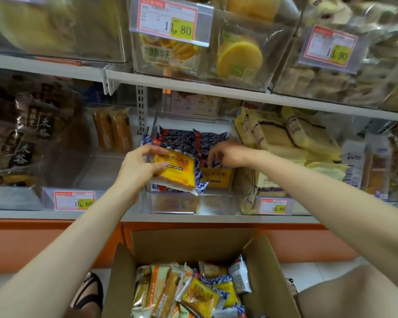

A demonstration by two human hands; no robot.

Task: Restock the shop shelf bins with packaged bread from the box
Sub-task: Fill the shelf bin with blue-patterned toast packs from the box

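White shelf (193,218), clear bins (216,204); box (193,246) at 6 o'clock. My left hand (139,167) grips a yellow packet (175,172); right hand (229,154) grip unclear.

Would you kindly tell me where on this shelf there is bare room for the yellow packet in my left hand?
The front floor of the left bin, between the orange packets and the 15.60 price tag, looks bare. The middle bin is crowded with blue packets around your right hand, and the cream packets beside it are heaped.
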